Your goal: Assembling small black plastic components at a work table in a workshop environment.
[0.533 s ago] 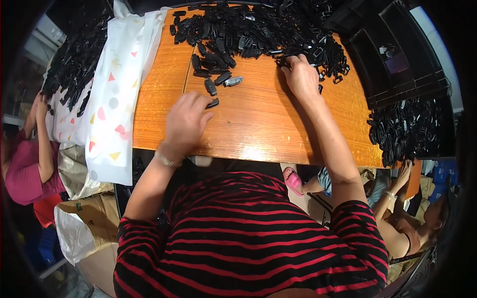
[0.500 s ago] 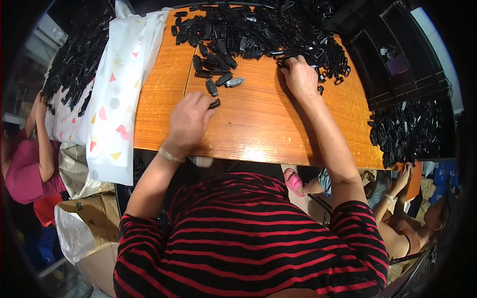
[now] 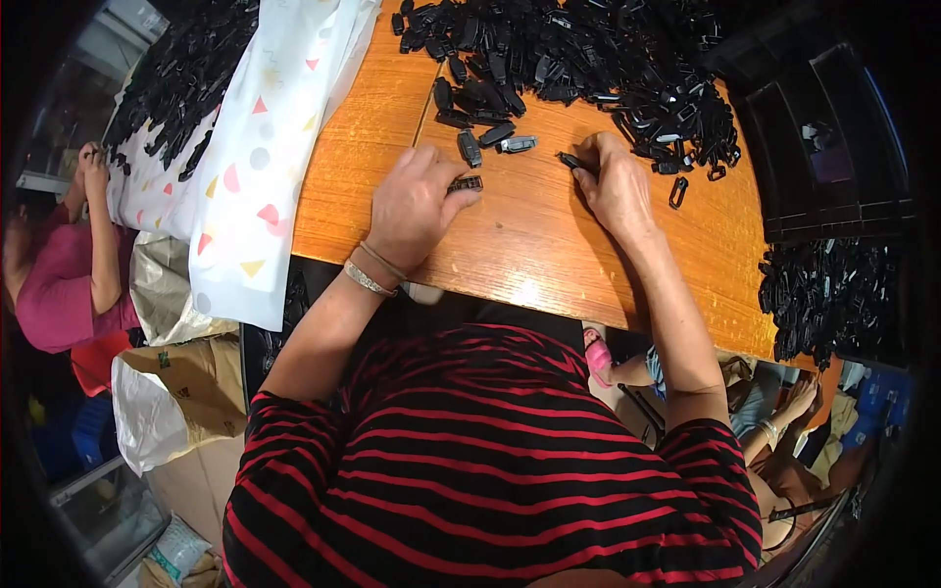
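Above the wooden table [image 3: 510, 255], my left hand [image 3: 414, 204] pinches a small black plastic piece [image 3: 468, 183] between thumb and fingers, its hollow-looking side partly showing. My right hand [image 3: 619, 188] grips a slim dark piece [image 3: 568, 160] at the fingertips; its exact kind I cannot tell. Just beyond my left hand lie a black oval piece [image 3: 470, 149], another black piece [image 3: 498, 133] and a greyish, shiny one [image 3: 517, 144]. A black frame-shaped piece [image 3: 677, 192] rests to the right of my right hand. Farther back spreads a large heap of black pieces [image 3: 549, 54].
White patterned sheeting [image 3: 260, 186] hangs over the table's left side. Black crates [image 3: 814, 147] stand at the right, with another heap of black pieces [image 3: 833, 294] below. Co-workers sit at both sides, one in a magenta top [image 3: 69, 304]. A paper sack [image 3: 196, 387] stands lower left.
My right hand has drawn back from the heap's edge with a dark piece in its fingers. My left hand has turned, showing more of its piece. The whole view has shifted somewhat.
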### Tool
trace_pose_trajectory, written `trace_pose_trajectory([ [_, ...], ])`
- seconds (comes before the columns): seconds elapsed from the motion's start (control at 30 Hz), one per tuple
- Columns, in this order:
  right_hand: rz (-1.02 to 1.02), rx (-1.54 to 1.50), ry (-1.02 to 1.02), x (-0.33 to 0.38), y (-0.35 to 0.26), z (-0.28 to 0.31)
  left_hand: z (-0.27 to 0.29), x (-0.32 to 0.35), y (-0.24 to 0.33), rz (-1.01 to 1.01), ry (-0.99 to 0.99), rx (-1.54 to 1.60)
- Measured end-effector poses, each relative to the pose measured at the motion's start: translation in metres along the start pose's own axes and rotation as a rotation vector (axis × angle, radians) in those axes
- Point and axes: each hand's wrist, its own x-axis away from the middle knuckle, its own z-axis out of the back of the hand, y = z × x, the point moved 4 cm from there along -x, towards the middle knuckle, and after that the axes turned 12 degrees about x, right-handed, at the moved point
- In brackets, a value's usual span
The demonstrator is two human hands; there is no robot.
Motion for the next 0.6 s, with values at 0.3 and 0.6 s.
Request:
trace_pose_trajectory([
  [0.3,-0.04,-0.402,-0.124,0.018,-0.03,-0.008,-0.007,0.007,0.0,0.291,-0.018,0.407],
  [0.6,0.032,-0.635,0.094,0.035,-0.081,0.02,-0.019,0.007,0.008,0.568,0.059,1.289],
])
